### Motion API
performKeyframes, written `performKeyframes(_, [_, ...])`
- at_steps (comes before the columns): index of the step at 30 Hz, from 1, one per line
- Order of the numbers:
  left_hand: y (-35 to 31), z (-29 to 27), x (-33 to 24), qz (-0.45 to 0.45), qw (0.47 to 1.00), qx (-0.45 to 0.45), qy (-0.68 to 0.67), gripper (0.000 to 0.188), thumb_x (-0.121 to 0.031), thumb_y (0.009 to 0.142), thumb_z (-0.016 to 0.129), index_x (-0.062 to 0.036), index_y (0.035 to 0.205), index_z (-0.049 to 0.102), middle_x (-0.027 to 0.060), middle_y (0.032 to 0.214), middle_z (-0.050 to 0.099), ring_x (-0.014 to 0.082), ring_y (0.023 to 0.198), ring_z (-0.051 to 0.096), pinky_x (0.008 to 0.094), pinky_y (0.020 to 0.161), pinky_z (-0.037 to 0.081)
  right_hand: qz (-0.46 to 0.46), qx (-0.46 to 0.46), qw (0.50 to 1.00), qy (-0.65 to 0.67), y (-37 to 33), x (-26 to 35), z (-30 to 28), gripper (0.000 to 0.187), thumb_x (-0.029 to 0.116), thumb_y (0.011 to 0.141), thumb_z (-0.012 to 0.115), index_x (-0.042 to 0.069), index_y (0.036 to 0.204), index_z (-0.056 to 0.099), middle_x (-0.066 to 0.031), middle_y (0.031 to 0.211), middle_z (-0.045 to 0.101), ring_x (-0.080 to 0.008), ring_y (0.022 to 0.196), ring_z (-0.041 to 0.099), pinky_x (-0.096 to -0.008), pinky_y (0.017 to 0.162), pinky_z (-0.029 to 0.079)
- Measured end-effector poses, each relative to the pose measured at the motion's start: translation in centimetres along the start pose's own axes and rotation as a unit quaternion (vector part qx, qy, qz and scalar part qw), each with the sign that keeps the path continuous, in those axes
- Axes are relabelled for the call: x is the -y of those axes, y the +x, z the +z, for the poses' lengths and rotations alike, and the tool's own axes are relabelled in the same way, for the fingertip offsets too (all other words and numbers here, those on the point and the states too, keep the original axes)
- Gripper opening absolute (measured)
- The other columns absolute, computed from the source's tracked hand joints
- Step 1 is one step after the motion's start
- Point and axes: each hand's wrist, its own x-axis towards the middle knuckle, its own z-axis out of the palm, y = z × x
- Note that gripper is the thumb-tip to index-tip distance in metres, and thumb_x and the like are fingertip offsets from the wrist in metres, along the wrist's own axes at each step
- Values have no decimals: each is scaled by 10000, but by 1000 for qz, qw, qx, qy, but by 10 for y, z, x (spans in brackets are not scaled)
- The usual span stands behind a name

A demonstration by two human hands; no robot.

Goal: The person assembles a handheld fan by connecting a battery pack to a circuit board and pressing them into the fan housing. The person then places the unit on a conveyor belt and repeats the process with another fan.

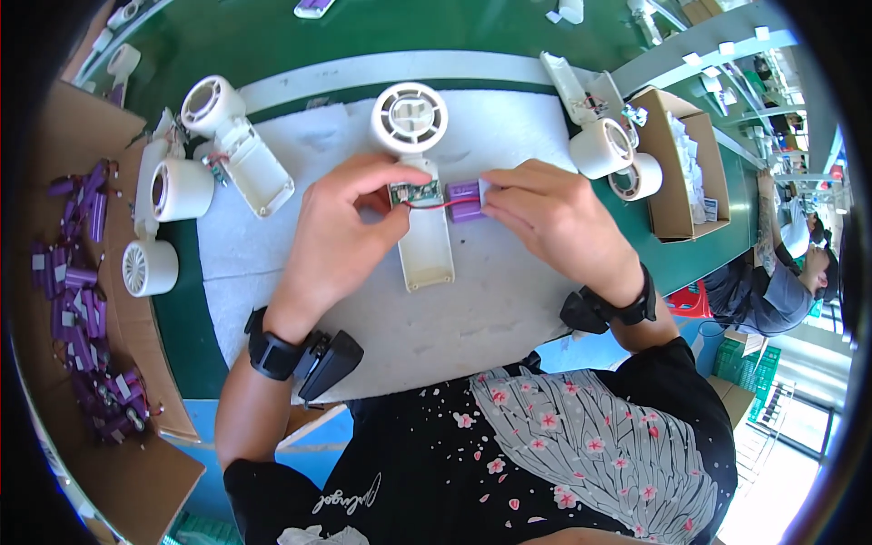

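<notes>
Pinching the purple battery pack (464,203) at its right side, our right hand (556,200) was nearer it, just right of the white handle shell (428,254); our left hand (350,213) held the shell beside the green circuit board (421,192). On the bench (184,336), the shell's long axis ran toward us, fan head (410,116) pointing away; the pack's axis we could not tell.

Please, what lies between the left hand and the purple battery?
The head view shows a green circuit board in a white case, and a red wire.
</notes>
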Motion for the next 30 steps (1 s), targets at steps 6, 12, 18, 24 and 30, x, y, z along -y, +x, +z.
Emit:
performKeyframes(6, [-2,1,0,2,1000,1,5,322,74,753,586,-41,1036,689,72,991,648,146,801,616,251,724,494,-15,25,998,-61,-1,4,5,126,24,720,722,-41,797,645,-164,967,677,-273,783,646,-345,698,545])
performKeyframes(12, [1,1,0,20,1000,9,15,328,75,756,588,-39,1047,687,77,983,644,148,801,617,251,729,495,-2,51,995,-90,0,4,5,137,60,727,722,-41,771,640,-158,950,686,-273,788,646,-346,702,546])
performKeyframes(18, [-1,0,-1,18,1000,8,11,332,74,761,587,-42,1056,686,76,979,644,151,800,620,253,733,499,24,56,998,-5,4,3,-5,121,65,746,715,-37,762,652,-155,952,696,-278,797,649,-361,712,544])
performKeyframes(24, [-1,-1,0,26,999,13,13,329,71,763,593,-43,1057,686,75,980,644,152,800,621,255,734,503,1,32,999,-36,-2,-1,2,103,53,757,703,-37,773,656,-159,986,693,-283,796,651,-364,724,542])
performKeyframes(30, [1,0,-2,27,999,15,25,314,62,769,603,-38,1054,686,79,989,648,153,788,627,255,737,508,-17,69,992,-108,0,4,3,93,32,729,674,-41,725,617,-160,932,681,-287,778,648,-370,712,541])
